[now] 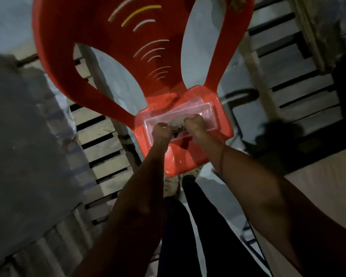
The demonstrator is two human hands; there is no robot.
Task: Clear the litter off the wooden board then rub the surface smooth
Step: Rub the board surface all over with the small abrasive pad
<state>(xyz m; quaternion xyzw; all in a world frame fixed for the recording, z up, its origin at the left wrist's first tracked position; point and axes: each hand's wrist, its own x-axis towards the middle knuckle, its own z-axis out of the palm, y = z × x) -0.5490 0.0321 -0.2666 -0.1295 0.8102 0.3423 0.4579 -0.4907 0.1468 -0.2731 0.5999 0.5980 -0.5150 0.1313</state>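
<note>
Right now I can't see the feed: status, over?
Left hand, right hand both curled over clear box on red chair. Contents blurred. Nothing blocking.

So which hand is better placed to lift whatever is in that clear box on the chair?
Probably the right hand: it sits over the middle of the clear box on the red chair, fingers curled on the contents. The left hand works at the near edge. Close call; blur hides detail.

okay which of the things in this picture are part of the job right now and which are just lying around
In use:
- left hand and right hand, both reaching into the clear plastic container
- dark scraps between the hands, too blurred to identify

Lying about:
- red plastic chair under the container
- slatted wooden pallets
- shoes
</note>
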